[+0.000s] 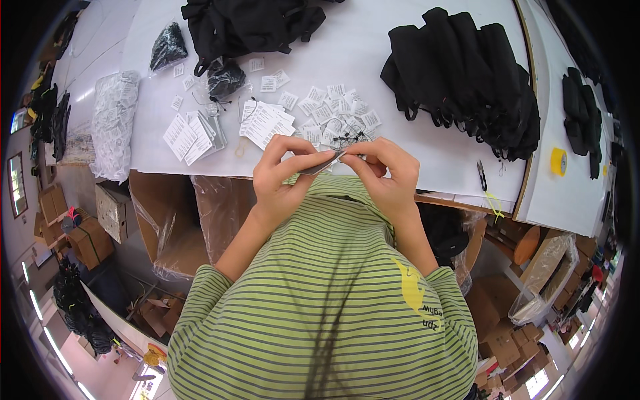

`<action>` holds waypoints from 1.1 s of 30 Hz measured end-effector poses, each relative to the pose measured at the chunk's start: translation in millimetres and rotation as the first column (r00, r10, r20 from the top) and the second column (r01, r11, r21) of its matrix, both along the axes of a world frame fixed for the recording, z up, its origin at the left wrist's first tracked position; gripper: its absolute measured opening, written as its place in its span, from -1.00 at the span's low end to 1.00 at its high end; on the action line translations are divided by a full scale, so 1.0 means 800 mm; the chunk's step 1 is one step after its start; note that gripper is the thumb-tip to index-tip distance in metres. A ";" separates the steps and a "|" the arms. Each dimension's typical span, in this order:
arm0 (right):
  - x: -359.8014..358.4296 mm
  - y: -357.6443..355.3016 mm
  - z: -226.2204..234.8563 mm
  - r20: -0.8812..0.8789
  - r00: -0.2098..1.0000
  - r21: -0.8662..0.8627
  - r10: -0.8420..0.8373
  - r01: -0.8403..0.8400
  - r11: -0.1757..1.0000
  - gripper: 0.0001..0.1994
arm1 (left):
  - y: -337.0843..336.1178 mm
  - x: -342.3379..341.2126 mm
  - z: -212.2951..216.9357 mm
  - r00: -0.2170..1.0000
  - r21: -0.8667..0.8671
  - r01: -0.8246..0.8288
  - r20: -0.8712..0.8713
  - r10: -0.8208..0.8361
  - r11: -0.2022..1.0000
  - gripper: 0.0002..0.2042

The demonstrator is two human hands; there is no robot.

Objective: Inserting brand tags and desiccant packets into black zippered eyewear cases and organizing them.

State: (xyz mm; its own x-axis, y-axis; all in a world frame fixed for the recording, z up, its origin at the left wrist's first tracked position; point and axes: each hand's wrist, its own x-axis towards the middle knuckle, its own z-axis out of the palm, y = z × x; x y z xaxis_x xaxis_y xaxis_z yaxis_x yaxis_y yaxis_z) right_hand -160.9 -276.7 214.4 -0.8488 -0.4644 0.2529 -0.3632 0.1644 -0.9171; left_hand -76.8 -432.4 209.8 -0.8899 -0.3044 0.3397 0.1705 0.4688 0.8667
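My left hand (283, 175) pinches a small dark grey card tag (316, 167) at the table's front edge, close to my body. The fingers of my right hand (390, 172) are pressed together at the tag's right end; what exactly they grip is too small to tell. Just beyond my hands lies a tangle of thin black cords (348, 139). Small white printed packets (323, 107) are heaped around it. To the left rest a stack of white printed cards (267, 125) and a second, fanned stack (193, 139).
Folded black fabric items (460, 83) lie at right, more black fabric (250, 27) at the back. Clear bags hold black cords (227, 79) and white packets (115, 123). Thread snips (481, 175) and a yellow tape roll (559, 161) sit at right. Cardboard boxes (163, 223) stand below the table.
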 end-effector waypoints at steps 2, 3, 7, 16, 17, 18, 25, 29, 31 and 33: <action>0.001 -0.001 0.002 0.020 1.000 0.007 -0.007 0.007 1.000 -0.89 | 0.000 -0.001 0.003 0.999 -0.146 -0.021 -0.050 0.014 0.989 -0.55; 0.002 0.000 0.003 0.038 0.999 0.013 -0.015 0.014 1.000 -0.89 | 0.000 -0.001 0.005 0.999 -0.145 -0.022 -0.048 0.016 0.989 -0.55; 0.004 0.002 0.004 0.308 0.951 -0.035 0.010 0.001 0.999 -0.89 | -0.004 -0.008 0.012 0.997 -0.210 0.008 -0.078 -0.025 0.978 -0.54; -0.001 0.006 0.008 0.059 0.998 -0.094 0.014 -0.008 0.996 -0.88 | -0.008 -0.006 0.009 0.982 0.297 0.166 0.035 -0.184 0.940 -0.79; -0.003 0.009 0.010 0.016 0.998 -0.071 0.057 -0.055 0.996 -0.87 | -0.013 -0.007 0.006 0.954 0.492 0.238 0.042 -0.296 0.837 -0.88; -0.005 0.009 0.011 -0.026 0.995 -0.046 0.100 -0.101 0.994 -0.86 | -0.020 -0.009 0.001 0.955 0.484 0.236 0.043 -0.292 0.843 -0.88; -0.017 -0.001 0.009 0.212 0.963 0.078 0.166 -0.186 0.980 -0.91 | -0.024 -0.030 -0.012 0.830 0.705 0.181 0.265 -0.491 0.686 -0.89; -0.030 -0.004 -0.010 0.324 0.933 -0.047 0.159 -0.151 0.987 -0.92 | -0.024 -0.048 -0.009 0.862 0.620 0.169 0.284 -0.420 0.766 -0.90; -0.037 -0.005 -0.013 0.659 0.730 -0.204 0.180 -0.057 0.977 -0.89 | -0.022 -0.060 -0.011 0.863 0.632 0.130 0.307 -0.400 0.764 -0.91; -0.046 -0.008 -0.024 0.686 0.710 -0.168 0.161 -0.061 0.984 -0.88 | -0.023 -0.079 -0.022 0.921 0.664 0.056 0.254 -0.295 0.746 -0.91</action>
